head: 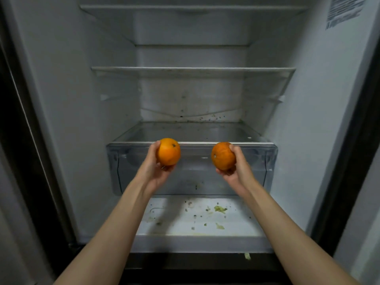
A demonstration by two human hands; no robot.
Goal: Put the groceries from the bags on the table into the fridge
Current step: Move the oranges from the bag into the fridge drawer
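The fridge stands open in front of me, its glass shelves bare. My left hand (153, 168) grips an orange (168, 151) and my right hand (238, 171) grips a second orange (223, 155). Both fruits hang level with the front of the clear crisper drawer (193, 182), just below the lip of the lowest glass shelf (191, 132). Neither orange touches the shelf or the drawer. The bags and the table are out of view.
Two more shelves (193, 69) sit higher up. The fridge floor (195, 221) under the drawer is strewn with green scraps and crumbs. A label (343, 11) is stuck on the right inner wall. Dark door frames border both sides.
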